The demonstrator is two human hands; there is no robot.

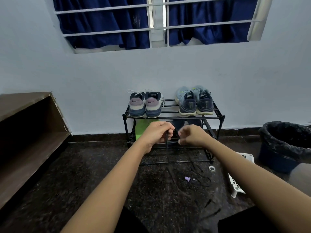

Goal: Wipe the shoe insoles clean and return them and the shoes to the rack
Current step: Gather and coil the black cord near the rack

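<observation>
Two pairs of shoes are sitting on the top tier of the black rack (217,115), heels toward the camera. The grey-and-navy pair (145,105) is on the left and the pale blue pair (195,103) on the right, with a gap between the pairs.

On the tier below, a green insole (142,130) is leaning at the left end. Two dark insoles (194,121) are showing just under the top rail, partly hidden behind the hands.

Both hands are working in front of the rack's lower tier.
- The left hand (156,133) is gripping a dark lace (167,148), fingers curled round it, and the lace is hanging down toward the floor (84,165).
- The right hand (193,136) is just beside it, fingers bent inward, pinching the same lace where it is running across between the two hands.

Other things around the rack:
- More loose laces (196,180) are lying tangled on the dark speckled floor near the rack's front feet, beside a small purple piece (187,179) and a white ring (212,168).
- A white plastic basket (235,185) is lying to the right, partly hidden under the right forearm.
- Farther right, a bin (284,145) lined with a black bag is standing.
- A brown wooden step (25,128) is running along the left wall.
- Blue curtains (101,22) are hanging behind the window bars above.
</observation>
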